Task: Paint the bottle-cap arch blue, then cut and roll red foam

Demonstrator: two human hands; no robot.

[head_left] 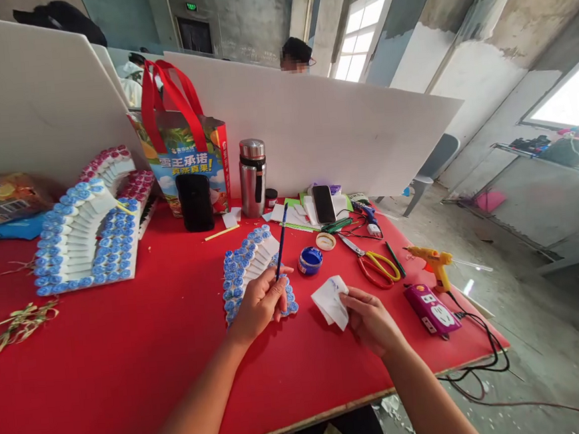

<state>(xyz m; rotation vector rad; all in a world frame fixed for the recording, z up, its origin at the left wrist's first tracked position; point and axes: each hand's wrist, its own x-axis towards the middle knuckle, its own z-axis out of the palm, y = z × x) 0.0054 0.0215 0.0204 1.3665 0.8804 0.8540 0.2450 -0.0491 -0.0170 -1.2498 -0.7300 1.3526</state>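
My left hand (260,303) is closed around a slim dark blue paintbrush (281,241), which points upward. Below and behind that hand lies a craft piece edged with blue rolled flowers (235,278), partly covered by the hand. Pinched between the fingers of my right hand (370,317) is a folded white tissue (332,300), held just above the red table. An uncapped jar of blue paint (310,261) stands between and beyond my hands, its lid (325,241) lying behind it.
Scissors (376,267), a yellow glue gun (433,262) and a purple box (432,309) with cables lie to the right. Behind stand a steel flask (253,180), a shopping bag (184,158) and phones. More flowered pieces (85,240) sit at left. White boards rise behind.
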